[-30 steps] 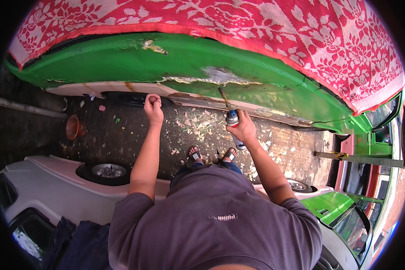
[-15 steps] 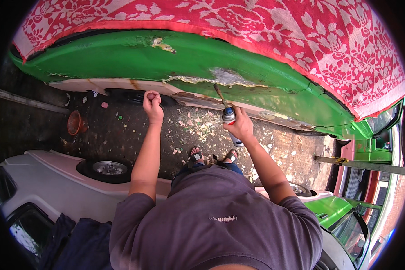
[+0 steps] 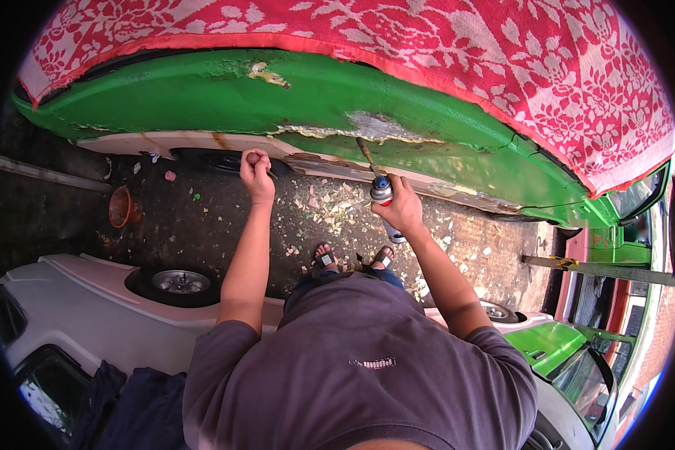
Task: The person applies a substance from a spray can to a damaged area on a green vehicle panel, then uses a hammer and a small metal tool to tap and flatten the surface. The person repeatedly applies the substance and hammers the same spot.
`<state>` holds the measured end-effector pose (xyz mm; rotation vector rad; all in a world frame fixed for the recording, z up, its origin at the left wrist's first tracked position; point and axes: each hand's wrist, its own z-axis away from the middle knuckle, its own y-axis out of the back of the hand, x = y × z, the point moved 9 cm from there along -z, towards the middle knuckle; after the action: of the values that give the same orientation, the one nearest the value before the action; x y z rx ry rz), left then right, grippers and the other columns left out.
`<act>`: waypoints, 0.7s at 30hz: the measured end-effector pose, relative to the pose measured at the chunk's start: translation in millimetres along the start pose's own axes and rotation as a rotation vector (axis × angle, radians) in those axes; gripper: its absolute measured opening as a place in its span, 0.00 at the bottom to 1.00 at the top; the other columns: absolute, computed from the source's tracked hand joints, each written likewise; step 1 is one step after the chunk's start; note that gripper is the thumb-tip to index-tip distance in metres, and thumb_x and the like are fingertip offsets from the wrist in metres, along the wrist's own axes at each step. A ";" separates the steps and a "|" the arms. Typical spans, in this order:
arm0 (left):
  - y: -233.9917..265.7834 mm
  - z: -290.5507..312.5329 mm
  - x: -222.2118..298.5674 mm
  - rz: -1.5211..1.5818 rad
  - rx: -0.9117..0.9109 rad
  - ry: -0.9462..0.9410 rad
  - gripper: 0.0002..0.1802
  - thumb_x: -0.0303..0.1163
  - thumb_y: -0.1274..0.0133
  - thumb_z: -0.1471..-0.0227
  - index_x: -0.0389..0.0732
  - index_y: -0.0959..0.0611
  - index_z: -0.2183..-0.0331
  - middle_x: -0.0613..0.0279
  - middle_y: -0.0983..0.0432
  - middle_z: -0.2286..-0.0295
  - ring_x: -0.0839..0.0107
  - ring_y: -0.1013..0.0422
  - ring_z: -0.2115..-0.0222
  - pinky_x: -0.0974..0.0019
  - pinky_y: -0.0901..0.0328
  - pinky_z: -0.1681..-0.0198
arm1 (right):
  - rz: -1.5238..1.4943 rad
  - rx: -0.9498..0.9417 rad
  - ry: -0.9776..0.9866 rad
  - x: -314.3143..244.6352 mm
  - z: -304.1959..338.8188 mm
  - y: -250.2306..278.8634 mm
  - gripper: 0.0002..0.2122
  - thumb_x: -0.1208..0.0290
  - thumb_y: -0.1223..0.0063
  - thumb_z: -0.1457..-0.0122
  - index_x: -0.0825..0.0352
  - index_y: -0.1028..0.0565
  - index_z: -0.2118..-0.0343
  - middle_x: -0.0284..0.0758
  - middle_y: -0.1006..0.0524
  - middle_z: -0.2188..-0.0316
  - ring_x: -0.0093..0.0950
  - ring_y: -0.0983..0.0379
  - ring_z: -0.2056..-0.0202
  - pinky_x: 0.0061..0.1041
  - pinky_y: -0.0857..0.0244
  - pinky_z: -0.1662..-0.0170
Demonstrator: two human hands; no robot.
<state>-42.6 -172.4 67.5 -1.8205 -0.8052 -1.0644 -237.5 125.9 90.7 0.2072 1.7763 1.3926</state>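
Observation:
My right hand [image 3: 403,205] is wrapped round the canister of a blowtorch [image 3: 381,190]. Its metal nozzle tube [image 3: 364,152] points up toward the green car panel [image 3: 307,94], just below a ragged strip of bared grey metal [image 3: 379,127] with cracked, pale filler along its edge. In my closed left hand [image 3: 257,180] is a tool with a rounded reddish-brown handle end [image 3: 254,158]. The rest of that tool is mostly hidden by the fingers, so its kind does not show. The left hand is in front of the car's lower edge, near a dark tyre [image 3: 206,159].
A red-and-white floral cloth [image 3: 457,45] covers the car's upper part. Paint and filler chips [image 3: 326,206] litter the floor round my feet. An orange bucket [image 3: 124,207] stands at left. Close behind me is a white and green vehicle [image 3: 90,300]. A metal bar [image 3: 600,270] juts in at right.
Both hands keep their holds and have hardly moved. The left hand has turned slightly, and the view has shifted a little.

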 end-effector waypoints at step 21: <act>26.3 -5.1 3.4 -0.026 0.061 -0.004 0.03 0.21 0.55 0.51 0.39 0.28 0.71 0.70 0.36 0.79 0.81 0.41 0.79 0.77 0.45 0.75 | -0.024 -0.030 0.036 -20.9 -11.9 -10.2 0.34 0.59 0.34 0.63 0.63 0.32 0.49 0.43 0.28 0.54 0.45 0.28 0.55 0.40 0.31 0.56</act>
<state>-21.0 -187.8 62.8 -1.7656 -0.8563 -1.0419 -229.0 101.3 92.8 0.1454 1.7812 1.4129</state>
